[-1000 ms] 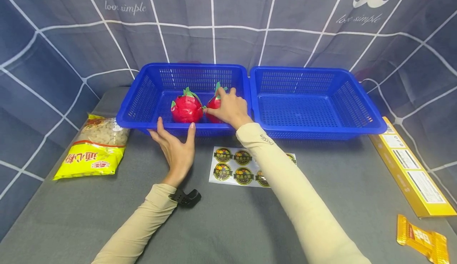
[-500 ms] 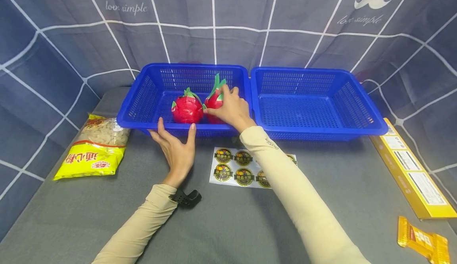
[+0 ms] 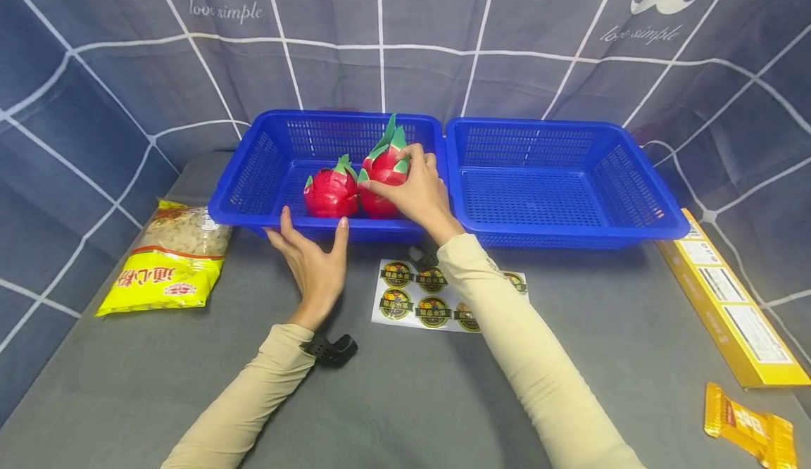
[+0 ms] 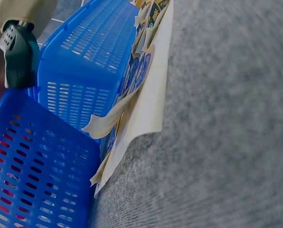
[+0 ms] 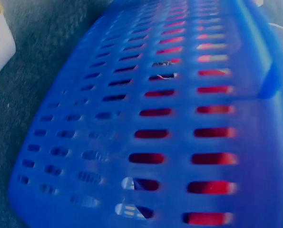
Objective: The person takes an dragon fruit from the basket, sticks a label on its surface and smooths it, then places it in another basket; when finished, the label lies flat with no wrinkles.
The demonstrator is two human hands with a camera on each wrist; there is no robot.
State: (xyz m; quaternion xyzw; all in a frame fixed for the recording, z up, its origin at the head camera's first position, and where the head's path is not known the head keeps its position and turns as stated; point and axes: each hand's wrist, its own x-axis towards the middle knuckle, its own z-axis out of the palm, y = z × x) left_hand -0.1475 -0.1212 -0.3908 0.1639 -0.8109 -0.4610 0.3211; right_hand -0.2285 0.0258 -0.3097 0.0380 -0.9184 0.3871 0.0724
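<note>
Two red dragon fruits with green leafy tips are in the left blue basket (image 3: 250, 184). My right hand (image 3: 423, 191) grips the right-hand dragon fruit (image 3: 379, 205) between thumb and fingers, tilting it upright with its leaves up near the basket's back wall. The other dragon fruit (image 3: 331, 194) sits close against its left side. My left hand (image 3: 313, 272) spreads its fingers, their tips on the basket's front rim. In the right wrist view, red shows through the slots of the basket wall (image 5: 179, 104); neither wrist view shows the fingers.
A second blue basket (image 3: 532, 201) stands beside the first on the right. A sheet of round stickers (image 3: 412, 300) lies in front, partly under the right arm. At the left is a pasta bag (image 3: 171, 265); at the right, a yellow box (image 3: 735, 300) and an orange packet (image 3: 747, 423).
My right hand has raised and tilted the right-hand dragon fruit, so more of its red body and leaves shows. The left hand has stayed at the rim.
</note>
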